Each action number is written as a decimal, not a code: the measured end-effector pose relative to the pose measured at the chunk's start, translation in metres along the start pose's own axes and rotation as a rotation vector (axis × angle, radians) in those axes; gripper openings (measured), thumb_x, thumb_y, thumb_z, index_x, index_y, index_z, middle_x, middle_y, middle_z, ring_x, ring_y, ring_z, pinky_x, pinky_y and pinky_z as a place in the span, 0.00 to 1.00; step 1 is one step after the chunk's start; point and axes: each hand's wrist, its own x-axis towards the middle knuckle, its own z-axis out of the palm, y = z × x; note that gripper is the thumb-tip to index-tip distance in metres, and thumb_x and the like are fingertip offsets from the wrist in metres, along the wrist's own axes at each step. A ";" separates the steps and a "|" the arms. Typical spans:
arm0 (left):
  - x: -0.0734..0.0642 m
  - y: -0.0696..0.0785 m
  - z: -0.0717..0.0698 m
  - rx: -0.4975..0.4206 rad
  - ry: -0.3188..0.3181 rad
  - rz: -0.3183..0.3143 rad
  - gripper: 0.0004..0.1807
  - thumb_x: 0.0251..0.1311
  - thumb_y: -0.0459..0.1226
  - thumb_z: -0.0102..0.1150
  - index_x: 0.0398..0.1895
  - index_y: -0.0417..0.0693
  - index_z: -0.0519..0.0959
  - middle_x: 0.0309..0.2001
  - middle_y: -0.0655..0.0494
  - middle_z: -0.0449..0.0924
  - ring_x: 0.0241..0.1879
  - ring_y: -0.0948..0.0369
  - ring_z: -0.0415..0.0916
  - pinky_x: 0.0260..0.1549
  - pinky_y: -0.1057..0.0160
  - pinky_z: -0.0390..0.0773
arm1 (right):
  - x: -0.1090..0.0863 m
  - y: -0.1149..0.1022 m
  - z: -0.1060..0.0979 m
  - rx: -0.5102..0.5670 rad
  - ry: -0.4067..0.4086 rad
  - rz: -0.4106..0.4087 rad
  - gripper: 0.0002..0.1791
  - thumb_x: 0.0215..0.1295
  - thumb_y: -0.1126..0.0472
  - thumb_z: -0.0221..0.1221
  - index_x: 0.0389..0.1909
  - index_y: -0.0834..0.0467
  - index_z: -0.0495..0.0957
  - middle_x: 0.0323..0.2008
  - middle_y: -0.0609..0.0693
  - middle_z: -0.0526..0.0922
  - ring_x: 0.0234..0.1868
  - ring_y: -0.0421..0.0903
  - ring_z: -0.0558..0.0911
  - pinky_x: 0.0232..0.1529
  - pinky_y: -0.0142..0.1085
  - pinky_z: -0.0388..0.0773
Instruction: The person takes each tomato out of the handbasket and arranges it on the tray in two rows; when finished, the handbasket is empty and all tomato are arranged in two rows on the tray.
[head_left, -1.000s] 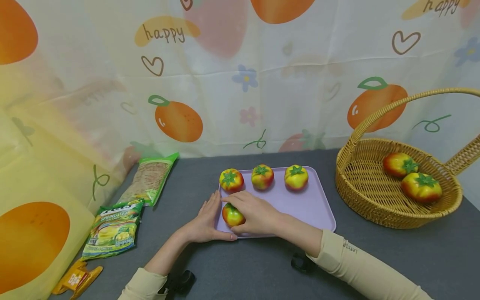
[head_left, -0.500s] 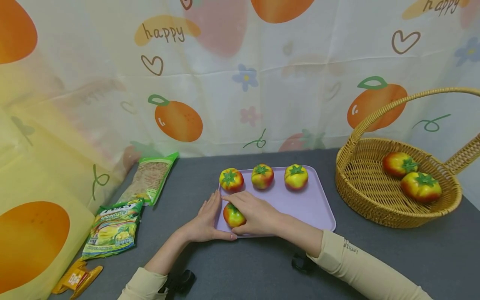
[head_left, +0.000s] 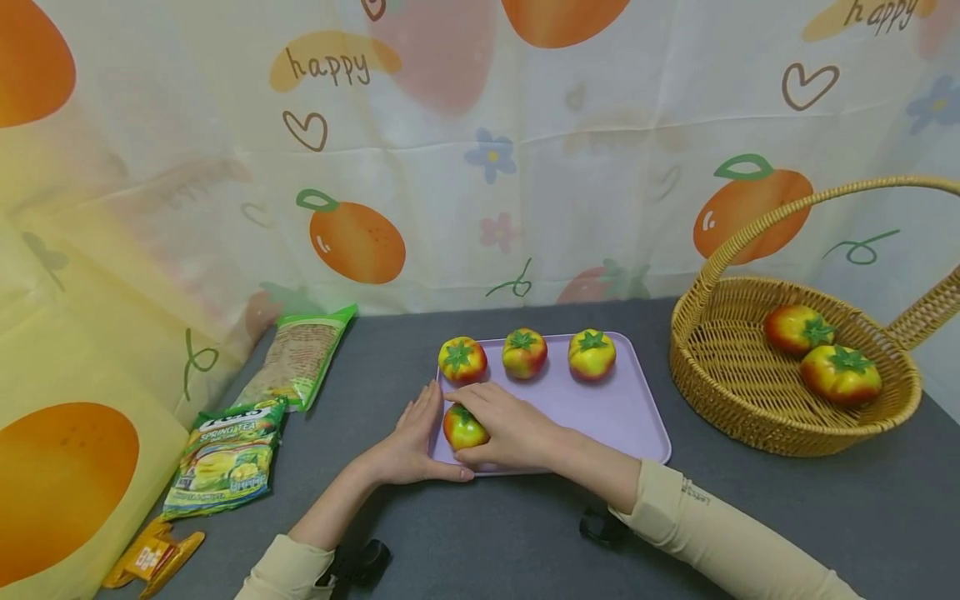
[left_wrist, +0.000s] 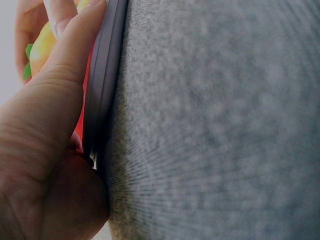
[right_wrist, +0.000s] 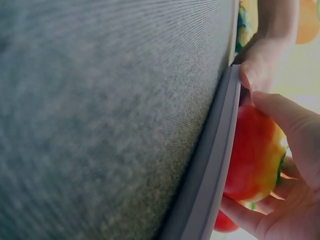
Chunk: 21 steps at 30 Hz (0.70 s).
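My right hand [head_left: 513, 429] grips a red-and-yellow persimmon [head_left: 462, 429] with a green leafy cap, at the front left corner of a lilac tray [head_left: 600, 417]. In the right wrist view, the thumb and fingers lie around the persimmon [right_wrist: 255, 155], close over the tray rim [right_wrist: 210, 185]. My left hand [head_left: 408, 442] rests against that same corner, fingers straight along the left side and thumb along the front edge. Along the tray's back stand three more persimmons: a left one [head_left: 462, 360], a middle one [head_left: 525, 353] and a right one [head_left: 592, 355].
To the right stands a wicker basket [head_left: 735, 408] with a tall handle, holding two persimmons [head_left: 842, 375]. On the left lie a green-edged clear bag [head_left: 300, 358], a green snack packet [head_left: 225, 458] and a small orange wrapper [head_left: 153, 558]. A printed curtain [head_left: 450, 208] hangs behind the table.
The right hand and its persimmon shifted slightly right, then back slightly left. My left hand and the tray have stayed in place.
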 end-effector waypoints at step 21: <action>-0.001 0.001 0.000 -0.011 0.007 -0.005 0.71 0.47 0.59 0.71 0.76 0.36 0.31 0.76 0.38 0.25 0.75 0.44 0.24 0.68 0.40 0.28 | 0.001 0.000 0.003 0.035 -0.018 0.033 0.46 0.58 0.42 0.67 0.73 0.55 0.59 0.68 0.52 0.65 0.61 0.44 0.67 0.60 0.42 0.70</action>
